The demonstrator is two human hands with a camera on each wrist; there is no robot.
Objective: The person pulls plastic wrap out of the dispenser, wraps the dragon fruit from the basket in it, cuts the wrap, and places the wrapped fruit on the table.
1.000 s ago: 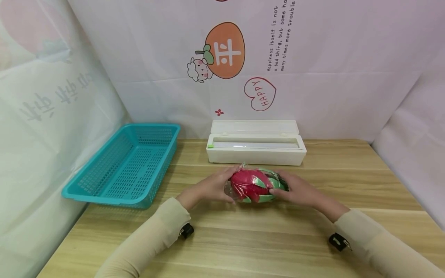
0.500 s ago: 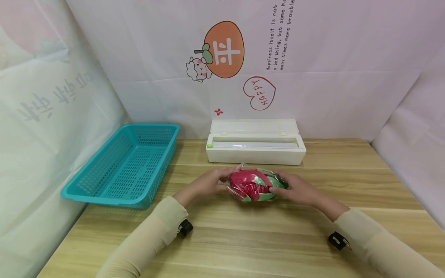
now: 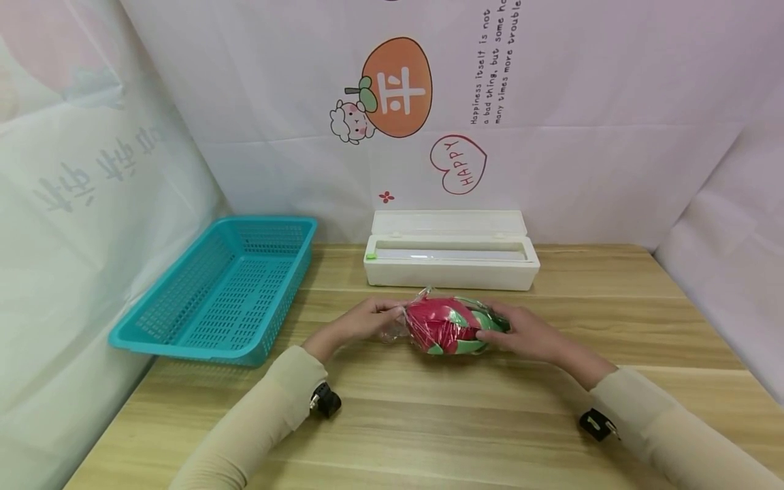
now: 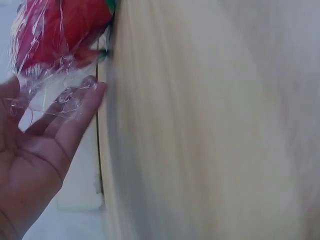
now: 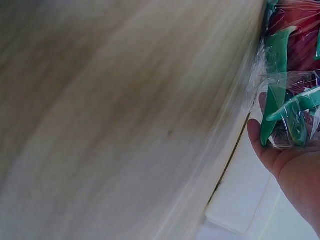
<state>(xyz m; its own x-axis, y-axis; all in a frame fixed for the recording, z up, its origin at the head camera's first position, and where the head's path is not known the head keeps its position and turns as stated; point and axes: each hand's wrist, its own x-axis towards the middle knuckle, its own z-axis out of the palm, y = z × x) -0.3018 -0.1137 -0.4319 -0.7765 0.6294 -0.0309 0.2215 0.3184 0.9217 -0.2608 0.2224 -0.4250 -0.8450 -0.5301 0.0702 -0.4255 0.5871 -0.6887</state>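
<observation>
A red dragon fruit (image 3: 437,323) with green scales, wrapped in clear plastic film, lies on its side on the wooden table between both hands. At its left end, my left hand (image 3: 365,320) pinches the loose plastic wrap (image 4: 55,87) with thumb and finger, while the other fingers extend beneath the film. My right hand (image 3: 528,333) holds the green right end, thumb at the front and fingers behind, mostly hidden by the fruit. Green scale tips (image 5: 280,110) rest against that palm under the film in the right wrist view.
Behind the fruit stands a white cling film dispenser (image 3: 453,275), its lid raised against the back sheet. A teal plastic basket (image 3: 284,292) sits at the left table edge. White printed sheets enclose the wooden table (image 3: 453,422) at the back and sides.
My left hand has drawn away leftward from the fruit's end, and its fingers have come together at the loose film. The fruit and my right hand have stayed nearly in place.
</observation>
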